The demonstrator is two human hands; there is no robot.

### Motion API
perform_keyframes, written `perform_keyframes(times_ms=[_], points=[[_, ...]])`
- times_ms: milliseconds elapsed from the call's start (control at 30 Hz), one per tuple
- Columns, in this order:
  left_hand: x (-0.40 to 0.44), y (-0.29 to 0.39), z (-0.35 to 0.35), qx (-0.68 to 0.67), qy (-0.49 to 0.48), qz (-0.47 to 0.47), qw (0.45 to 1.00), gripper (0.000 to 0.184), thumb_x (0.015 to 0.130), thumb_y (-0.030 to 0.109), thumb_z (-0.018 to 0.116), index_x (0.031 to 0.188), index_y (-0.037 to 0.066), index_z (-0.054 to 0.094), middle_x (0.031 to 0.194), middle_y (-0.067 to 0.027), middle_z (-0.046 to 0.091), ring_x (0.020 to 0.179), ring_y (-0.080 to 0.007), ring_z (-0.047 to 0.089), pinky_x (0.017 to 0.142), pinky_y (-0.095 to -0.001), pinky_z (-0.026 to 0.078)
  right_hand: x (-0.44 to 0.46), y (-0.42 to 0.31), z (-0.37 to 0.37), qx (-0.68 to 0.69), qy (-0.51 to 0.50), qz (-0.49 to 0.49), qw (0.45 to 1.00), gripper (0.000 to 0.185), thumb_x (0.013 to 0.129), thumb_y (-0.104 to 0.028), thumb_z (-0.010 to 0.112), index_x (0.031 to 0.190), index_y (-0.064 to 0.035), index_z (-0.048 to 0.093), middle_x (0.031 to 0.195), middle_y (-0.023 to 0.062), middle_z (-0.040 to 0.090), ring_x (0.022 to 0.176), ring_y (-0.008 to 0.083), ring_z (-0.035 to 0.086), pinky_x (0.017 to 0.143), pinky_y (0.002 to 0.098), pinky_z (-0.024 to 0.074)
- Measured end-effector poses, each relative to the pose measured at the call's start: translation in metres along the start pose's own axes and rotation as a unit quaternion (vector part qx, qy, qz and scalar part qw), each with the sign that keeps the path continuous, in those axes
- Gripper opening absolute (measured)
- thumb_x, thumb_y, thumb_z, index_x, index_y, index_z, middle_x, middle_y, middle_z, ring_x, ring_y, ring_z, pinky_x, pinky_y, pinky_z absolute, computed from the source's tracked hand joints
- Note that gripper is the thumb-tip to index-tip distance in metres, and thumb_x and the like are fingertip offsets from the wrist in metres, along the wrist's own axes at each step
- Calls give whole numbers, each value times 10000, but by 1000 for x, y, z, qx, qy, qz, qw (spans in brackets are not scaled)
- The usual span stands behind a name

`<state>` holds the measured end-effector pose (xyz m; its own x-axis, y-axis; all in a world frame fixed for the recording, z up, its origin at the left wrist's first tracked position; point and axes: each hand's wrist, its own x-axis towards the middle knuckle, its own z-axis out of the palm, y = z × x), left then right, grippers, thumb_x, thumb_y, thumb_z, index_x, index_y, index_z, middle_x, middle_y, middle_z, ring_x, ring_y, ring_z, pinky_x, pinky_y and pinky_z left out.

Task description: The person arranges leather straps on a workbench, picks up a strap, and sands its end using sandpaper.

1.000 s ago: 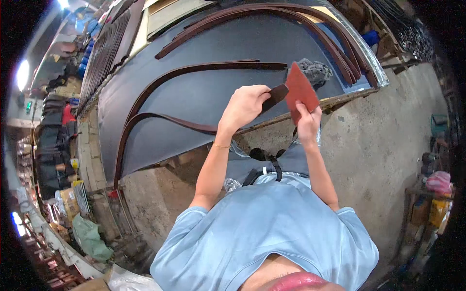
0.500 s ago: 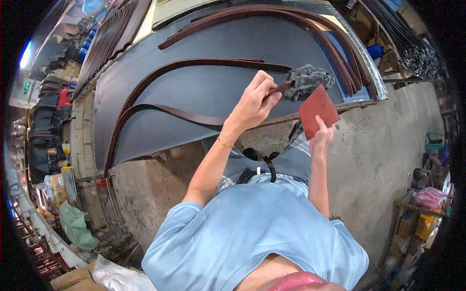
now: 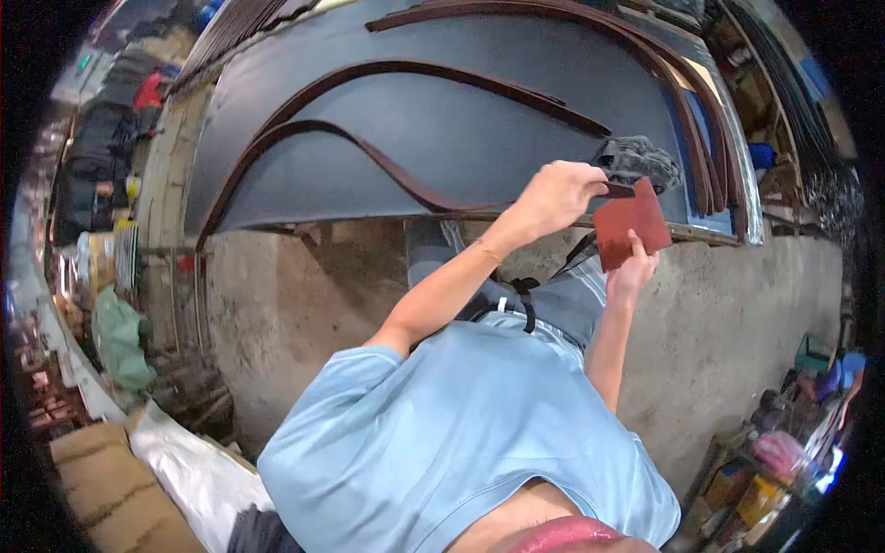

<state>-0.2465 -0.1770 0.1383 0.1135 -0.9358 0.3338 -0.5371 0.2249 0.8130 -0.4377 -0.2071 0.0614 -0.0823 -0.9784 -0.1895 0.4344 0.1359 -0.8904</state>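
Observation:
Pinched in the fingers of my left hand (image 3: 562, 198) is the end of a dark brown strap (image 3: 373, 158), which looks like leather. Its length loops back across the dark tabletop to the left. My right hand (image 3: 632, 274) grips a reddish-brown square sheet (image 3: 631, 227) by its lower edge, thumb on top. The sheet's upper corner bends up beside the strap's tip; whether they touch I cannot tell. Just beyond both hands lies a crumpled dark grey cloth (image 3: 641, 161) on the table.
The dark-topped table (image 3: 304, 189) carries another curved brown strap (image 3: 424, 70) and a bundle of straps (image 3: 687, 111) at the right. Dark strips (image 3: 784, 101) hang at the far right. A shelf with a pink bag (image 3: 779, 453) stands lower right, a green sack (image 3: 123, 341) at left.
My left hand has moved right with the strap end, up to the sheet's upper edge. The sheet now has a bent corner. The view has shifted.

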Motion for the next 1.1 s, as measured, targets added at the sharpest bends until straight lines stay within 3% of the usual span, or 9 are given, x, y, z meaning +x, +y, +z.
perform_keyframes(times_ms=[100,400,533,767,867,900,933,1000,1100], points=[[-8,12,4,32,-37,-49,998,162,910,167,594,962,43,685,932,-185,688,898,-380,659,750,-448,520,0,1,-6,-2,20,-10,1000,399,872,13,631,1262,11,549,1203,119,629,1052,258,633,899,400,517],[-15,17,15,12,-279,5,960,214,902,255,603,886,79,724,845,-166,701,811,-379,661,740,-468,520,6,-4,-27,-17,20,2,1000,380,879,-1,621,1251,10,546,1214,130,619,1059,265,640,881,415,544],[-14,12,19,66,-308,19,949,230,889,268,626,891,60,725,837,-180,696,836,-376,664,744,-453,514,3,-3,-21,-24,24,6,999,376,874,-2,626,1242,12,550,1195,128,626,1045,267,648,874,413,548],[-11,6,18,23,-278,11,960,229,890,259,628,881,45,708,874,-218,687,832,-406,661,735,-485,516,1,-3,-16,10,-9,10,1000,384,871,10,619,1246,15,533,1192,130,628,1038,282,650,874,407,548],[-6,3,13,40,-200,-23,979,230,897,220,635,990,11,610,851,-256,668,853,-457,641,731,-519,504,-1,-4,-11,3,35,-15,999,383,873,19,615,1248,23,533,1204,131,629,1061,277,640,900,402,526],[-4,9,5,34,-184,-37,982,216,923,196,612,1028,11,578,841,-259,669,827,-429,664,709,-490,514,0,-4,-12,6,27,-27,999,389,875,17,618,1255,22,535,1209,131,628,1074,273,634,914,402,515],[-2,15,-3,-24,-186,-94,978,209,964,184,573,1051,-5,550,814,-233,683,727,-334,698,649,-436,521,0,-7,-13,9,18,-38,999,394,876,15,620,1261,22,536,1215,130,628,1086,268,629,928,402,503],[-4,16,-12,-103,-131,-96,981,224,1004,186,526,1106,-13,533,744,-139,653,664,-195,635,647,-359,513,1,-9,-19,6,20,-47,999,398,878,11,626,1266,20,538,1217,126,628,1095,262,624,933,400,495],[-4,26,-37,-99,-127,-117,980,277,1031,199,485,1218,0,530,803,-67,576,733,-141,551,722,-320,501,-7,-18,-9,12,17,-37,999,397,882,4,634,1269,17,546,1220,118,630,1107,251,615,944,395,483]])
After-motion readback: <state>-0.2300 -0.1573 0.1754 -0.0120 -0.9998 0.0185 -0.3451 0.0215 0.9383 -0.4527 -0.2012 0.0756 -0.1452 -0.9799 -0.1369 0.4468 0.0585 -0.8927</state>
